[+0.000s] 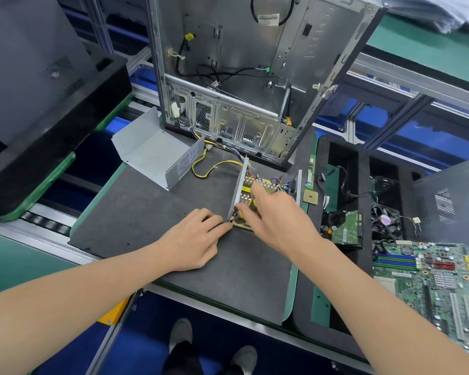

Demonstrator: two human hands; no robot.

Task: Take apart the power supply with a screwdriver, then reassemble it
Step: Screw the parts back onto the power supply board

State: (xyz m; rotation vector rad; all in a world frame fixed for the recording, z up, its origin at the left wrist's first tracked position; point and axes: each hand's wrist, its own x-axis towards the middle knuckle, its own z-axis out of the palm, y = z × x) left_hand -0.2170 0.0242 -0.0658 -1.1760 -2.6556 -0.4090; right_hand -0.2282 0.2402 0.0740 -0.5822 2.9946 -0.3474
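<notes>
The power supply (266,185) lies open on the dark mat (152,212), its circuit board and yellow parts exposed between two upright metal walls. Its grey cover (152,150) sits apart at the back left. Yellow and black cables (209,169) run from it into the computer case (244,77). My left hand (192,239) rests on the mat, fingertips at the near corner of the perforated left wall. My right hand (279,215) reaches down into the board, fingers among the components; what they touch is hidden. No screwdriver is in view.
A black foam tray (336,152) on the right holds a hard drive (344,228), a fan (385,220), loose cables and a motherboard (428,280). A memory stick (310,171) and a processor chip (310,196) lie at the mat's right edge. Another black tray (52,109) sits left.
</notes>
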